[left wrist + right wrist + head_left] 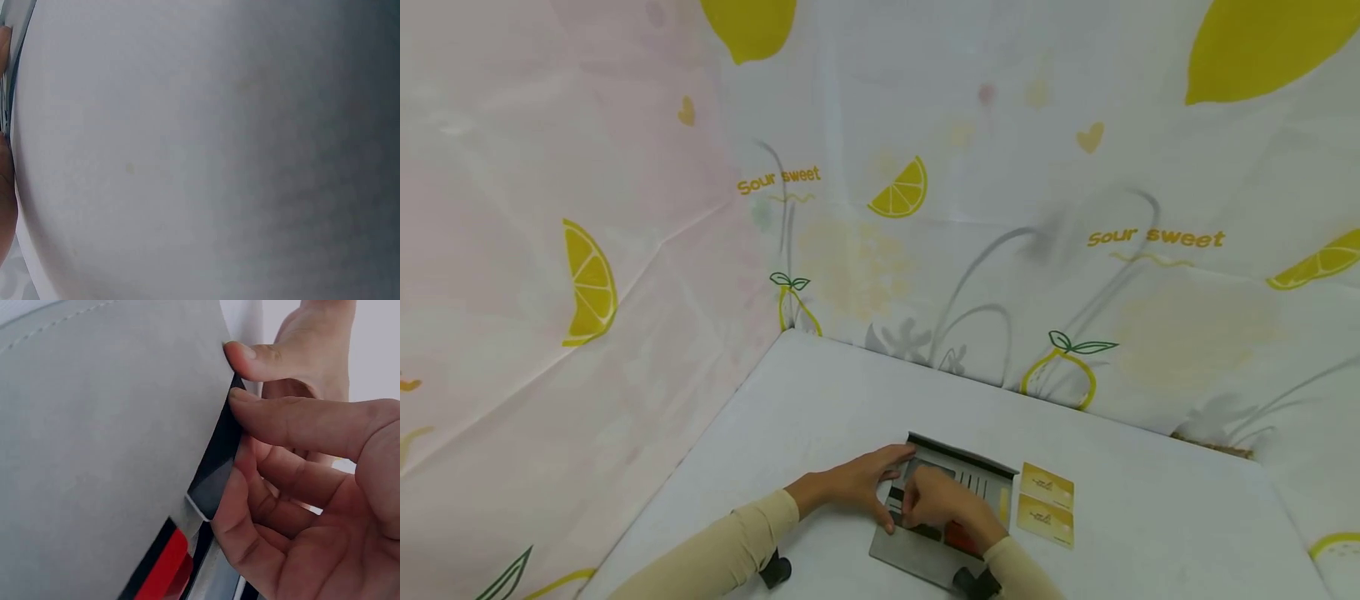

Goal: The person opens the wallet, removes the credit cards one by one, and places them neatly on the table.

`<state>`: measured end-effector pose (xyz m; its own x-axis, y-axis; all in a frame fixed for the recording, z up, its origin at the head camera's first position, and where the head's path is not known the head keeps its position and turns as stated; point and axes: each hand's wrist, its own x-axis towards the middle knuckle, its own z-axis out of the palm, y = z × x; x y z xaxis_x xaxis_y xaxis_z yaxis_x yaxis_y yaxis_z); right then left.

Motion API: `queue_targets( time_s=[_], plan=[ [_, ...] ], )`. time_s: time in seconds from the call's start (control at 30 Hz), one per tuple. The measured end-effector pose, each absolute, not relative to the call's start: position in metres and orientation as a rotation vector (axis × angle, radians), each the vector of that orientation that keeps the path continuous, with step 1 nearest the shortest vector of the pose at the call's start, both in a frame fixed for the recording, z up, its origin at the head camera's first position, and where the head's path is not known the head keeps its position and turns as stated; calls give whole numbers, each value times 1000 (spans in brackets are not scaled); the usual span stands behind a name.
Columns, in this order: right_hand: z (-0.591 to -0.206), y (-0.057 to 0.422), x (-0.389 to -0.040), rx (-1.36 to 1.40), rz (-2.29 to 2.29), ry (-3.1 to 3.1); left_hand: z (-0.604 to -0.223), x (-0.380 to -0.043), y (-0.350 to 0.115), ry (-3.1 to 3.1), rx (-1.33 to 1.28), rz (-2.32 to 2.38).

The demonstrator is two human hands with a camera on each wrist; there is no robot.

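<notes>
Has a grey wallet [908,550] open on the desk [850,392], apart from both the left and far edges. Pinches a dark card [215,475] between thumb and curled fingers of the right hand [936,498], near the wallet's left edge; cannot tell how far into a pocket. Spreads thumb and fingers of the left hand [856,483] wide along that same edge, touching with the thumb and reaching near the upper left corner with the fingertips. Shows a red card [959,537] in the wallet's right half, and two gold cards [1047,510] just beside its right edge.
</notes>
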<state>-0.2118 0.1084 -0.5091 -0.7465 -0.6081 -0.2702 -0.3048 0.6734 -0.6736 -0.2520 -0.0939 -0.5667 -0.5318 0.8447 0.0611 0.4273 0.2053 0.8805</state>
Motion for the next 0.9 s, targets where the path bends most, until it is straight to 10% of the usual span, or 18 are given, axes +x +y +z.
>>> queue_targets(
  time_s=[0.9],
  plan=[
    [-516, 135, -236, -628, -1137, 2272, -563, -251, -92, 2075, 1199, 1252]
  ],
)
